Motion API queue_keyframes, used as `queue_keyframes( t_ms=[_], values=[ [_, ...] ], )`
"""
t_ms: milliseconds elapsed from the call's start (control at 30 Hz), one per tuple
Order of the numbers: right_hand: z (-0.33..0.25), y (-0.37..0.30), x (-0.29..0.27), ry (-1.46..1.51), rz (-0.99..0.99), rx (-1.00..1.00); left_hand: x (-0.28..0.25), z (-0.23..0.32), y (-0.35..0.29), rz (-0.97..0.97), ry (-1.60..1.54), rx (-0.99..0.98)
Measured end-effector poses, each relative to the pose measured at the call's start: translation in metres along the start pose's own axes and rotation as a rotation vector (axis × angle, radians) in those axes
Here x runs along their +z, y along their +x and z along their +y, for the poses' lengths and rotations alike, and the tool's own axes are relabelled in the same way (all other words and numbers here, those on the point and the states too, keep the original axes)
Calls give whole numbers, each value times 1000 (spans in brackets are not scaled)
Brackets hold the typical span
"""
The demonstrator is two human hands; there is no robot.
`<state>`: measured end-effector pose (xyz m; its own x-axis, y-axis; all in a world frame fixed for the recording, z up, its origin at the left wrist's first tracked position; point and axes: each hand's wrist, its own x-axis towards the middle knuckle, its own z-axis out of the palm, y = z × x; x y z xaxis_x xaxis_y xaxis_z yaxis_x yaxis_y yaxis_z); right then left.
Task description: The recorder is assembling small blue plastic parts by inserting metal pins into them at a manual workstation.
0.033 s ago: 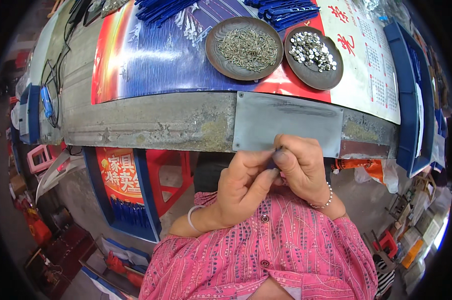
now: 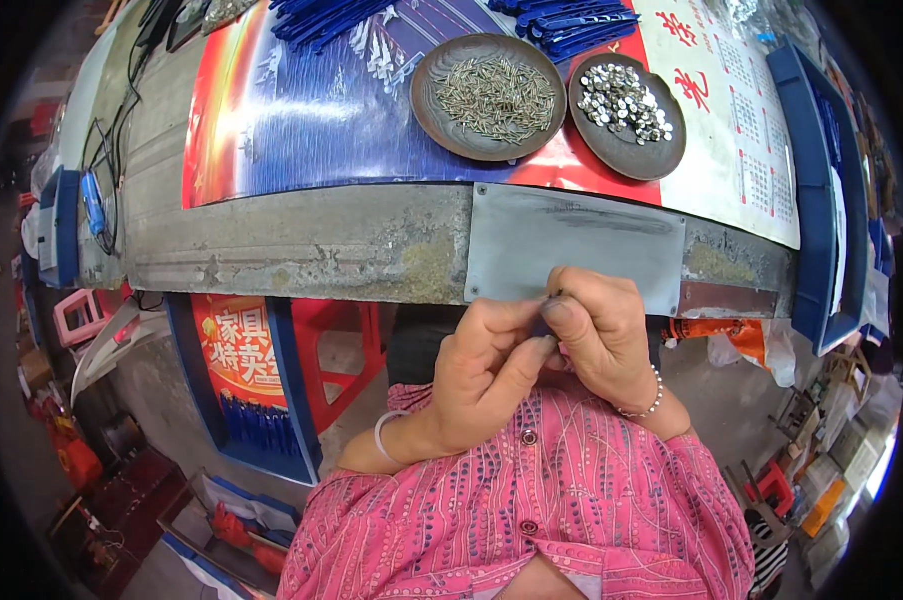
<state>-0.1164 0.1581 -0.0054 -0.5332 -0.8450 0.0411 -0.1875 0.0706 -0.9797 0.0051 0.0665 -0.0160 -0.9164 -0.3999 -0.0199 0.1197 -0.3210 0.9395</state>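
Observation:
In front of my chest, just off the table's near edge, both hands are closed with their fingertips together. Between them shows a sliver of a small dark blue piece; its kind is hidden by the fingers. My left hand pinches it with thumb and forefinger from the left. Thumb and curled fingers of my right hand grip it from the right. Beyond the hands, a grey metal plate lies flat at the table's edge. A round dark dish holds many thin metal pins; another dark dish holds small shiny round metal pieces.
Bundles of long blue pieces and more blue pieces lie at the table's back on a printed poster sheet. Blue trays stand right and lower left. A red stool stands below the table.

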Motion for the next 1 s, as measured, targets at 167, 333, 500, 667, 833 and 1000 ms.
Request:
queue_keyframes(
  t_ms=[167,333,500,667,833,1000],
  values=[
    [0,-1,8,0,92,8,-1,0,0,-5,-41,-27],
    [2,-3,8,113,63,99,-1,0,-1,46,-139,-109],
    [6,0,6,379,144,143,-11,8,7,31,-361,-345],
    [4,5,-5,456,107,241,-23,7,12,-67,-861,-664],
    [10,5,-9,243,23,138,-26,6,15,-118,-986,-754],
    [3,6,-12,204,-38,212,-28,2,14,-144,-1059,-775]
  ],
)
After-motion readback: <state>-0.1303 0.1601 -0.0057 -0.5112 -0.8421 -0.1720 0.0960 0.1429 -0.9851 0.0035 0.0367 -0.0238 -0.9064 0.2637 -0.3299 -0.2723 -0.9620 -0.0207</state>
